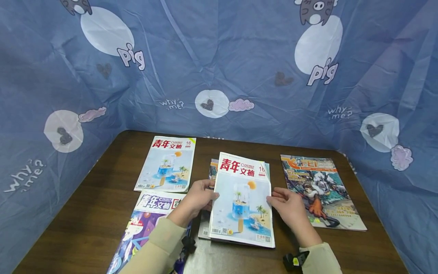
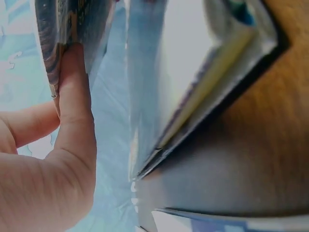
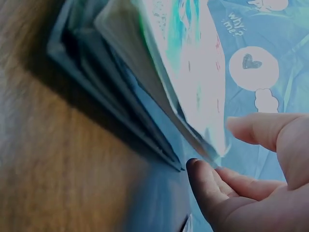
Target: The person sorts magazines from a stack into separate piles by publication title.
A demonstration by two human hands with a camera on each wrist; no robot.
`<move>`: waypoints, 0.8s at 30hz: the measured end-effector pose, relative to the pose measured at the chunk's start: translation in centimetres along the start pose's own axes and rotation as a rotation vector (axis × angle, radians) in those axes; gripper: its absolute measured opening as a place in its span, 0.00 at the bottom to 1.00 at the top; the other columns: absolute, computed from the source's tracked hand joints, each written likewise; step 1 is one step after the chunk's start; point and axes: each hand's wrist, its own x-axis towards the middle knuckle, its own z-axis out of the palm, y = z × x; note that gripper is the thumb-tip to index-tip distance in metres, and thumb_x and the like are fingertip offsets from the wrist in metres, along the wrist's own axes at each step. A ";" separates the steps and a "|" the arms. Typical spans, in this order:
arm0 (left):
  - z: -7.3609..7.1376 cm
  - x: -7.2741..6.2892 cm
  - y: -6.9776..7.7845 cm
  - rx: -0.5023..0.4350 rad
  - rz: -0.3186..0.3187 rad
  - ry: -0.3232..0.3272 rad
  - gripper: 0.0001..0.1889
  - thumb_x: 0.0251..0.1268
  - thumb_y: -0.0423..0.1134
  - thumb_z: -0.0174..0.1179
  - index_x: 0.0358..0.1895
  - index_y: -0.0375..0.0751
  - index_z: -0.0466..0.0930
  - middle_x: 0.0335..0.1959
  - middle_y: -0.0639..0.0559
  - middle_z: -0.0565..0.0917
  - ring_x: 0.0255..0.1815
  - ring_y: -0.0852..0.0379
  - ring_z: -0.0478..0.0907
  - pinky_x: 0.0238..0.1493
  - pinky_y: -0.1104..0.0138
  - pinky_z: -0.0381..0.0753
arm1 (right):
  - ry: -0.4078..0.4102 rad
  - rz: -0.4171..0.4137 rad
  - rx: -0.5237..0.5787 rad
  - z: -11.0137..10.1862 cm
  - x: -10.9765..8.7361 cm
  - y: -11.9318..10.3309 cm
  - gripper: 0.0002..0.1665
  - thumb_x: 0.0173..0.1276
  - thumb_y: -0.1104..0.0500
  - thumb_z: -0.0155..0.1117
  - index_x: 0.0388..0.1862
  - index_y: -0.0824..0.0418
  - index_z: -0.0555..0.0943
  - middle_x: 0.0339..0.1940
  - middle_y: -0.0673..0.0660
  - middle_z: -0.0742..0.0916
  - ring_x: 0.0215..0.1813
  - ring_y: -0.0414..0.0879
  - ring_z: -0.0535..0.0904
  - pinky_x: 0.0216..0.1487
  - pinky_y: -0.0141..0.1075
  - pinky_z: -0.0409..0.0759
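Note:
A magazine with red title characters and an ice-pop beach cover (image 1: 241, 205) lies uppermost in a small pile at the middle of the table. At its left edge my left hand (image 1: 198, 198) grips it, thumb at the cover's margin. Opposite, my right hand (image 1: 289, 205) holds the right edge, and the right wrist view shows its thumb (image 3: 251, 130) and fingers on either side of the page corner. Beneath, another magazine with an orange title (image 1: 213, 166) peeks out at the upper left. In the left wrist view, a finger of my left hand (image 2: 72, 121) lies against a dark printed cover (image 2: 82, 24).
A matching ice-pop magazine (image 1: 166, 161) lies at the back left. Below it is a purple-covered magazine (image 1: 137, 224), partly hidden by my left sleeve. To the right lies a comic-style FEI magazine (image 1: 321, 190). Blue printed cloth (image 1: 212, 68) hangs around the wooden table (image 1: 78, 213).

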 end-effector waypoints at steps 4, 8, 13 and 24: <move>-0.3 -0.2 0.4 -0.059 0.019 -0.037 0.20 0.68 0.23 0.54 0.62 0.24 0.74 0.36 0.38 0.87 0.28 0.48 0.86 0.25 0.61 0.85 | -0.019 0.022 0.040 -0.2 0.0 -0.3 0.36 0.67 0.51 0.73 0.68 0.68 0.75 0.56 0.65 0.85 0.55 0.55 0.83 0.54 0.46 0.82; -0.7 -0.2 0.6 -0.103 0.028 -0.051 0.22 0.69 0.24 0.55 0.65 0.23 0.71 0.39 0.36 0.87 0.30 0.48 0.87 0.24 0.63 0.84 | -0.066 0.023 0.100 0.0 0.1 -0.6 0.36 0.67 0.52 0.73 0.67 0.70 0.74 0.53 0.64 0.86 0.51 0.52 0.84 0.52 0.45 0.83; -1.6 -0.3 1.0 -0.102 0.030 -0.032 0.22 0.70 0.25 0.56 0.66 0.24 0.71 0.38 0.36 0.87 0.29 0.50 0.86 0.23 0.65 0.82 | -0.124 0.016 0.161 0.4 0.3 -1.0 0.34 0.66 0.57 0.74 0.65 0.72 0.75 0.47 0.63 0.88 0.46 0.50 0.85 0.50 0.44 0.83; -4.1 -0.3 1.4 -0.051 0.022 0.032 0.22 0.70 0.27 0.57 0.66 0.25 0.71 0.38 0.39 0.88 0.29 0.50 0.86 0.25 0.64 0.83 | -0.182 0.037 0.190 1.6 1.0 -2.9 0.35 0.64 0.60 0.76 0.66 0.72 0.75 0.49 0.63 0.88 0.47 0.50 0.85 0.51 0.45 0.83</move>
